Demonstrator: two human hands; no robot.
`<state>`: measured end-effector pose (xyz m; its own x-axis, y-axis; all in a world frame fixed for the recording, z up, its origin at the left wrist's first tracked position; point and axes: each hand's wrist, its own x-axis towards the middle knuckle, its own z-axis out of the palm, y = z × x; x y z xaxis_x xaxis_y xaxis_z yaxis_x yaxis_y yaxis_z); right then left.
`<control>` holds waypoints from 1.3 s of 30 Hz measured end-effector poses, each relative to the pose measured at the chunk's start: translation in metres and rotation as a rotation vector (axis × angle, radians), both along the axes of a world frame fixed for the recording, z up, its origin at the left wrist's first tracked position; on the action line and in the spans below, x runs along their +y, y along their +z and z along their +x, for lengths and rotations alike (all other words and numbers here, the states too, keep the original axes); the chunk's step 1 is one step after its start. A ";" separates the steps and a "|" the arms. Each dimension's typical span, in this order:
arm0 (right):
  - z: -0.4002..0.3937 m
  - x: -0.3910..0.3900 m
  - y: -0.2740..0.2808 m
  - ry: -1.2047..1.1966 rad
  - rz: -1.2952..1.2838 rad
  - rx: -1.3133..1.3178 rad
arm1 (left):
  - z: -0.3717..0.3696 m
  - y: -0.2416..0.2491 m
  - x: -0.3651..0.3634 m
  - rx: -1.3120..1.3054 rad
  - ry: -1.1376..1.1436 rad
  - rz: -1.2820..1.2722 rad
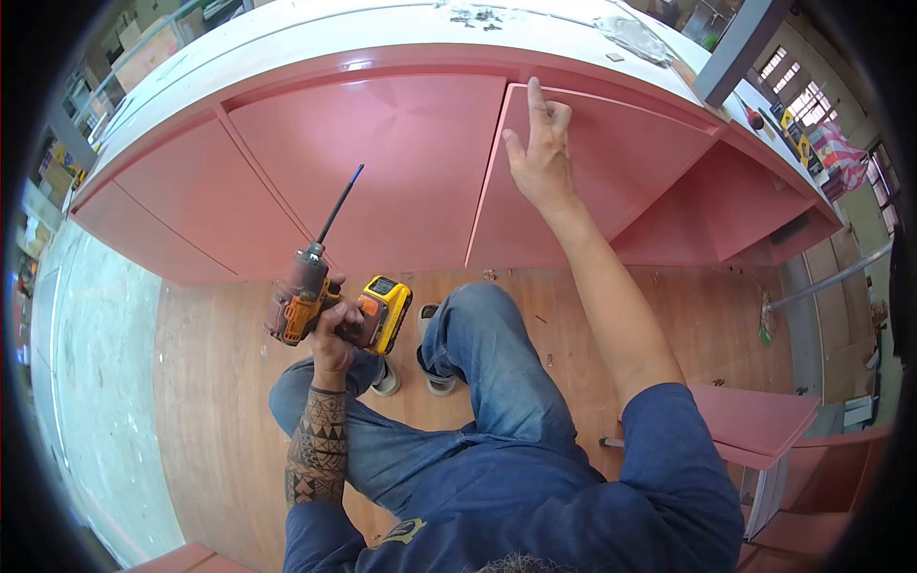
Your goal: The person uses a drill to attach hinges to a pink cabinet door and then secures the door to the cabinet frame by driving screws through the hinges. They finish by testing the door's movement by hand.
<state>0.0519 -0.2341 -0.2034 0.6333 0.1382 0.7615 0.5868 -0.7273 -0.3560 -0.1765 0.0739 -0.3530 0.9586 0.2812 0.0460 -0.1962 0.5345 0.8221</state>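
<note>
My left hand (336, 329) is wrapped around the grip of a cordless impact driver (308, 291). A long, dark bit with a blue tip (341, 203) points up and away from it, and its yellow battery (390, 315) faces right. My right hand (544, 153) is raised in front of a pink cabinet door (611, 162). Its index finger reaches the door's upper left edge, the thumb is spread out, and the other fingers are partly curled. That door stands slightly proud of the neighbouring pink panel (382, 162).
Small hardware pieces (478, 17) and a clear plastic bag (635, 40) lie on the white top (287, 59). Right of the door is an open compartment (688, 205). Loose pink panels (745, 420) stand behind my right side. Bits of debris dot the wood-look floor (229, 382).
</note>
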 end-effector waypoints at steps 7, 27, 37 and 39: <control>0.009 -0.002 0.002 -0.023 -0.047 0.046 | 0.001 -0.007 -0.001 -0.032 0.047 0.057; 0.003 0.007 0.046 -0.170 -0.212 -0.023 | 0.010 -0.004 -0.006 -0.045 -0.030 -0.115; -0.017 0.061 0.032 -0.210 -0.175 -0.166 | 0.012 0.002 0.010 -0.161 -0.270 -0.172; -0.010 0.078 0.021 -0.320 -0.217 -0.195 | 0.018 -0.003 0.015 -0.146 -0.262 -0.218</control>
<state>0.0422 -0.1565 -0.1823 0.5171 0.1285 0.8462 0.3605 -0.9294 -0.0791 -0.1590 0.0888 -0.3565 0.9871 0.0458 0.1534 -0.1365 0.7418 0.6566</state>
